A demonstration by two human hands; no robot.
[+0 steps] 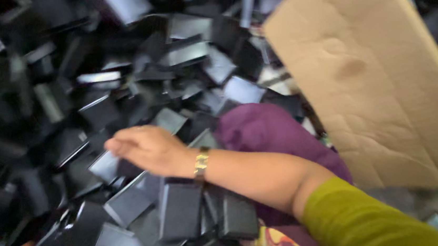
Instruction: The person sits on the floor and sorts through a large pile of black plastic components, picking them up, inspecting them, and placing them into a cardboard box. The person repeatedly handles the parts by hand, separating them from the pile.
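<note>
- Nearest, at about five o'clock, an olive-green sleeve (378, 234) comes in from the lower right, the bare forearm running leftward across purple cloth (266, 130).
- A gold bangle (201, 163) sits on the wrist near the centre.
- The right hand (148, 147) lies palm down at about eight o'clock from centre, fingers loosely together and resting on the heap; whether it grips anything I cannot tell.
- Under and around it lie small black boxes (179, 209), tumbled at every angle, spreading from six o'clock up to eleven.
- Farthest, at one to two o'clock, a tilted brown cardboard sheet (381, 84) overlaps the pile.
</note>
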